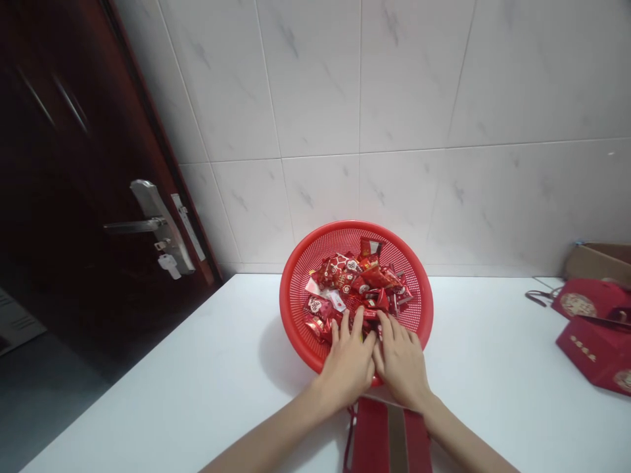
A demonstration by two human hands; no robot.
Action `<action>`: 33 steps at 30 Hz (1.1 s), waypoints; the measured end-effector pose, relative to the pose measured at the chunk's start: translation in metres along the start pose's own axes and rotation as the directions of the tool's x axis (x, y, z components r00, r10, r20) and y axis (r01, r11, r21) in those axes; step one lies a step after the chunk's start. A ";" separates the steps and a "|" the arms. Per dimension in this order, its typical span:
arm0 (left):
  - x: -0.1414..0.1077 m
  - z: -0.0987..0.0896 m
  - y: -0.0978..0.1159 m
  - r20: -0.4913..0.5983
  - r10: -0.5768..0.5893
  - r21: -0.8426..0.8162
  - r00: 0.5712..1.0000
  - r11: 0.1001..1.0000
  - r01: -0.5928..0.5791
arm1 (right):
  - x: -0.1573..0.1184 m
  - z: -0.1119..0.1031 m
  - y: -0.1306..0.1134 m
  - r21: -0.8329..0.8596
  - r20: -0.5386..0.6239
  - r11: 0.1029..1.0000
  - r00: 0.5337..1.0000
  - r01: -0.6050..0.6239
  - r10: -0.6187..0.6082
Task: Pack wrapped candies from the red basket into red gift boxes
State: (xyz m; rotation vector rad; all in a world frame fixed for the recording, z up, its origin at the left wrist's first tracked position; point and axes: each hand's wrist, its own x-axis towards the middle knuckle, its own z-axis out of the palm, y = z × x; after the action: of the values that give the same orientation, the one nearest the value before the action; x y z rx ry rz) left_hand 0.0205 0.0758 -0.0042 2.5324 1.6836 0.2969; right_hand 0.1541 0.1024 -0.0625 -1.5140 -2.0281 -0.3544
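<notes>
A red plastic basket [302, 253] with a perforated wall holds a pile of red-wrapped candies [340, 272]. Both hands reach over its near rim. The fingers of my left hand [348, 362] bend down among the candies, slightly apart, with red and a bit of yellow wrapper between index finger and thumb. Close beside it, thumbs nearly touching, my right hand [401, 364] curls its fingers around wrapped candies at the near side of the pile. The hands partly hide what they grip. Below the wrists lies a dark red box [372, 437] with a brown stripe and a cord.
Red gift boxes [591, 351] with gold print and a brown carton [599, 263] sit at the right on the white table [236, 368]. A tiled wall [320, 98] stands behind. At the left is a dark door [59, 197] with a handle and keys.
</notes>
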 end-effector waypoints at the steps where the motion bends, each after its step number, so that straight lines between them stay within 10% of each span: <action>1: 0.000 0.001 0.000 -0.012 0.004 0.006 1.000 1.000 -0.004 | -0.001 0.003 0.001 0.003 -0.013 1.000 1.000 0.001 -0.001; 21: 0.000 0.007 -0.011 -0.157 0.053 -0.005 0.986 0.999 -0.054 | -0.002 0.012 -0.002 0.026 -0.078 1.000 0.997 -0.002 0.004; 33: -0.002 0.017 -0.016 -0.258 0.089 0.047 0.962 0.996 -0.080 | -0.003 0.026 0.001 0.041 -0.332 0.995 0.941 0.091 -0.072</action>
State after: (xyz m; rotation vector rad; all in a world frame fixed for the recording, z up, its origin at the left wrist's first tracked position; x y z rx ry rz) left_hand 0.0093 0.0811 -0.0241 2.6966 1.6768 0.6382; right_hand 0.1479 0.1140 -0.0850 -1.2441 -1.8207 -0.5416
